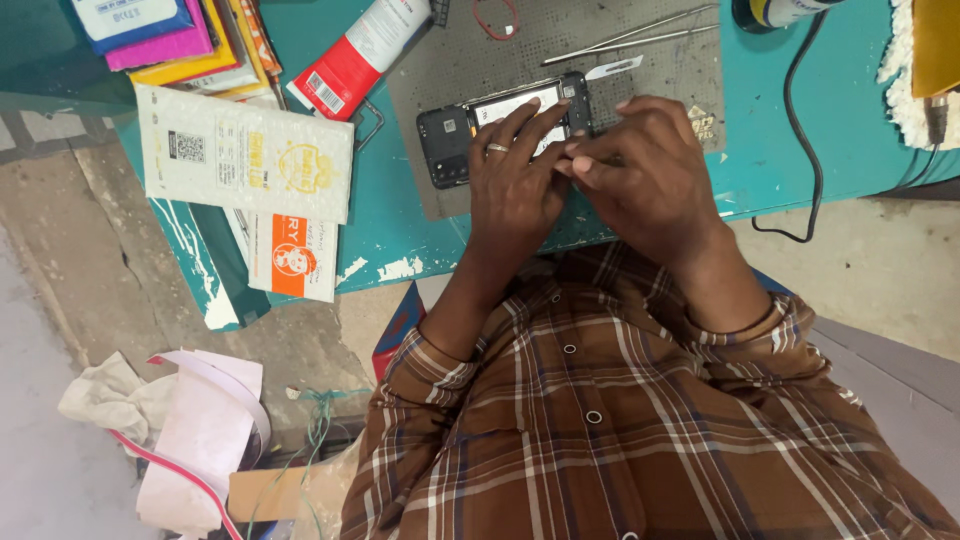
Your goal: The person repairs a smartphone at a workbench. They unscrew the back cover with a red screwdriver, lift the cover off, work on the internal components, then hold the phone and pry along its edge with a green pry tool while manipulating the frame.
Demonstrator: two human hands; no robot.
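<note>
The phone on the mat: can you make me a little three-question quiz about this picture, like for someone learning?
1. True or false: the phone lies with its back cover off on the grey mat.
2. Which hand wears a ring? A) left hand B) right hand C) both
3. Fill in: beyond the phone on the mat lie thin metal ______.

Key: 1 true. 2 A; the ring is on a left finger. 3 tweezers. Both hands meet over the phone's near edge, fingertips pinched together; what they pinch is too small to tell.
</note>
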